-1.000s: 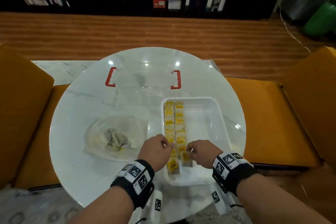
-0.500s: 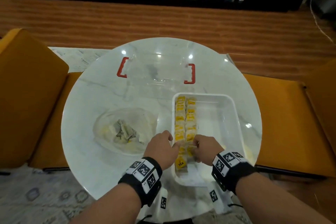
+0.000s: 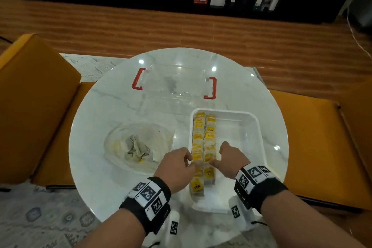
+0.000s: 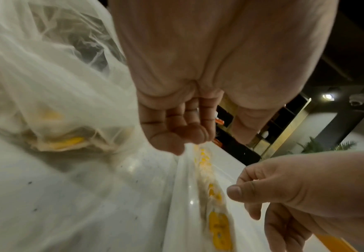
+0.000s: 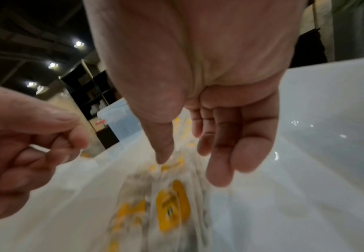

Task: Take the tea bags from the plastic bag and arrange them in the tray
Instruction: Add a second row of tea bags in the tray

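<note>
A white tray (image 3: 259, 139) on the table's right half holds two straight rows of tea bags (image 3: 203, 137) with yellow tags. A crumpled clear plastic bag (image 3: 138, 145) with a few tea bags inside lies to its left. My left hand (image 3: 190, 162) is at the tray's left rim, fingers curled into a loose fist (image 5: 36, 145), knuckles against the left row, holding nothing I can see. My right hand (image 3: 218, 155) is inside the tray beside the right row. Its fingers (image 5: 237, 145) are relaxed and its thumb tip touches the tea bags (image 5: 172, 204).
A clear box with red handles (image 3: 175, 84) stands behind the tray on the round marble table (image 3: 112, 177). Orange seats (image 3: 36, 96) (image 3: 314, 137) flank the table. The tray's right half (image 3: 237, 133) holds no bags. Dark bookshelves line the far wall.
Both hands have slid a little farther along the two rows, away from the tray's near end. The right hand's fingers have loosened from a pinch.
</note>
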A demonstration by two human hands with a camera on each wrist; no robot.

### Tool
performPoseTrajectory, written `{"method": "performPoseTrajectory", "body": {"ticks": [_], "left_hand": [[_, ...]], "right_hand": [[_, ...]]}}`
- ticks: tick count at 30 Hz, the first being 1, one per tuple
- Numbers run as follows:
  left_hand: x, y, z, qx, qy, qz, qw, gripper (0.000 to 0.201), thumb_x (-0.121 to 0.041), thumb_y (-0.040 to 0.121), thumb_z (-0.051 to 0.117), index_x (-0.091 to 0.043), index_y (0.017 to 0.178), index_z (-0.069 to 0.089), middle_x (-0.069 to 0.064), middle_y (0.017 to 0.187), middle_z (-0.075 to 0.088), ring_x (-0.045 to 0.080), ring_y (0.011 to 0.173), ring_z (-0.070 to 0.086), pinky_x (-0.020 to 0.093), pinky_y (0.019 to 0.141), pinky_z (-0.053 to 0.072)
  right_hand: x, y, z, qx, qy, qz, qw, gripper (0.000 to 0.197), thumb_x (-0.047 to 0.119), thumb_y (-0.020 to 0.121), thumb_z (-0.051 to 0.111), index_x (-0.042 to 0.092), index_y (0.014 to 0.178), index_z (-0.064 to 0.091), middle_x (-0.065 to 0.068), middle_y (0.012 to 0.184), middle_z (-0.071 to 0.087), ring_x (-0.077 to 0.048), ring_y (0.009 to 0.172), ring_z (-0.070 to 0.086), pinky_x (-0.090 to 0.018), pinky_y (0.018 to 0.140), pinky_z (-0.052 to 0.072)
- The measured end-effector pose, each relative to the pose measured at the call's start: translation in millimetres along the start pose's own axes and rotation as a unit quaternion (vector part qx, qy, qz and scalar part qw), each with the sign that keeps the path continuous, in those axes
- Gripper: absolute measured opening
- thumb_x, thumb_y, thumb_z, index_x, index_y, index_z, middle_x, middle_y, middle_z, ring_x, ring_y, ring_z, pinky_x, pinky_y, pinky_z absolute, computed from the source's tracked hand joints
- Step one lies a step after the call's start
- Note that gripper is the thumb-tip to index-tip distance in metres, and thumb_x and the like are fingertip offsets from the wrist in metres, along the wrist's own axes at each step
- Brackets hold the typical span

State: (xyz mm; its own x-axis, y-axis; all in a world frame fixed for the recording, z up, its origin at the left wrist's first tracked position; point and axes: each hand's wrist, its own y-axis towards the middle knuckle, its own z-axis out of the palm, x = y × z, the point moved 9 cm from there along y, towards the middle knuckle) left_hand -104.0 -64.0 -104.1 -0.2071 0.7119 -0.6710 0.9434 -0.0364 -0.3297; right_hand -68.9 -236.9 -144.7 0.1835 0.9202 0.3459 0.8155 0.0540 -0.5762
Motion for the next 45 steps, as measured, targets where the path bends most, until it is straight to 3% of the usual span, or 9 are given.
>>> {"method": "performPoseTrajectory", "body": {"ticks": [5, 9, 12, 15, 21, 25, 35, 41, 45], "left_hand": [[-3, -9, -73, -0.159, -0.039, 0.025, 0.986, 0.013, -0.030, 0.088, 0.066, -0.024, 0.078, 0.060, -0.007, 0.076, 0.060, 0.009, 0.069, 0.055, 0.023, 0.067, 0.044], [40, -16, -132, -0.280, 0.040, -0.043, 0.958, 0.009, -0.014, 0.082, 0.064, -0.021, 0.086, 0.067, 0.001, 0.114, 0.054, 0.022, 0.109, 0.048, 0.035, 0.096, 0.042], [82, -22, -142, -0.237, 0.077, -0.150, 0.957, 0.019, -0.020, 0.084, 0.065, -0.032, 0.099, 0.067, 0.001, 0.150, 0.029, 0.028, 0.138, 0.021, 0.049, 0.112, 0.027], [113, -20, -134, -0.195, 0.059, -0.199, 0.958, 0.039, -0.036, 0.087, 0.066, -0.039, 0.124, 0.058, -0.001, 0.161, 0.001, 0.028, 0.147, 0.003, 0.053, 0.115, 0.020], [152, -4, -108, -0.144, -0.031, -0.235, 0.961, 0.084, -0.035, 0.082, 0.072, -0.027, 0.151, 0.024, 0.018, 0.152, 0.023, 0.037, 0.128, 0.045, 0.039, 0.106, 0.040], [151, 10, -114, -0.139, -0.065, -0.185, 0.971, 0.079, -0.008, 0.082, 0.064, -0.022, 0.150, 0.025, 0.013, 0.130, 0.055, 0.032, 0.114, 0.056, 0.031, 0.091, 0.045], [144, 8, -122, -0.020, 0.027, -0.097, 0.995, 0.075, -0.003, 0.086, 0.053, -0.021, 0.152, 0.024, 0.008, 0.159, 0.017, 0.025, 0.141, 0.032, 0.028, 0.112, 0.030], [64, -11, -173, -0.240, 0.086, 0.212, 0.943, 0.024, -0.021, 0.077, 0.058, -0.010, 0.095, 0.071, 0.009, 0.113, 0.062, 0.022, 0.109, 0.053, 0.032, 0.095, 0.046], [30, 19, -104, 0.057, 0.265, 0.252, 0.929, 0.025, -0.016, 0.092, 0.054, -0.009, 0.111, 0.068, 0.008, 0.111, 0.063, 0.024, 0.105, 0.056, 0.033, 0.089, 0.046]], "right_hand": [[35, -15, -55, -0.123, 0.103, -0.145, 0.976, 0.020, 0.033, 0.088, 0.063, 0.022, 0.101, 0.054, 0.003, 0.081, 0.057, -0.012, 0.073, 0.054, -0.022, 0.065, 0.041], [78, -21, -51, -0.135, 0.113, -0.242, 0.954, 0.015, 0.028, 0.086, 0.066, 0.025, 0.100, 0.061, 0.007, 0.099, 0.051, -0.002, 0.073, 0.050, -0.012, 0.068, 0.034], [109, -23, -23, -0.061, 0.118, -0.290, 0.948, 0.023, 0.028, 0.086, 0.066, 0.031, 0.108, 0.063, 0.006, 0.120, 0.045, -0.006, 0.092, 0.052, -0.003, 0.076, 0.037], [137, -25, 7, 0.013, 0.085, -0.306, 0.948, 0.029, 0.033, 0.087, 0.065, 0.043, 0.114, 0.061, 0.004, 0.147, 0.027, -0.017, 0.130, 0.038, -0.028, 0.105, 0.038], [177, -25, 50, 0.089, 0.012, -0.265, 0.960, 0.040, 0.040, 0.089, 0.060, 0.050, 0.128, 0.051, 0.000, 0.161, -0.002, -0.025, 0.147, 0.003, -0.040, 0.118, 0.014], [189, -14, 61, 0.075, -0.035, -0.204, 0.975, 0.055, 0.045, 0.089, 0.058, 0.044, 0.140, 0.039, -0.003, 0.160, 0.000, -0.031, 0.144, 0.009, -0.042, 0.117, 0.019], [208, -15, 31, -0.107, 0.040, -0.176, 0.978, 0.072, 0.002, 0.086, 0.048, 0.025, 0.150, 0.025, 0.008, 0.157, 0.013, -0.020, 0.132, 0.042, -0.028, 0.103, 0.037], [210, -22, 12, -0.145, 0.074, -0.189, 0.968, 0.075, 0.005, 0.081, 0.052, 0.027, 0.148, 0.026, 0.011, 0.154, 0.018, -0.024, 0.118, 0.053, -0.033, 0.093, 0.047], [206, -22, 13, -0.133, 0.094, -0.201, 0.966, 0.079, 0.001, 0.077, 0.052, 0.028, 0.148, 0.029, 0.011, 0.153, 0.021, -0.025, 0.120, 0.053, -0.037, 0.097, 0.047]]}}
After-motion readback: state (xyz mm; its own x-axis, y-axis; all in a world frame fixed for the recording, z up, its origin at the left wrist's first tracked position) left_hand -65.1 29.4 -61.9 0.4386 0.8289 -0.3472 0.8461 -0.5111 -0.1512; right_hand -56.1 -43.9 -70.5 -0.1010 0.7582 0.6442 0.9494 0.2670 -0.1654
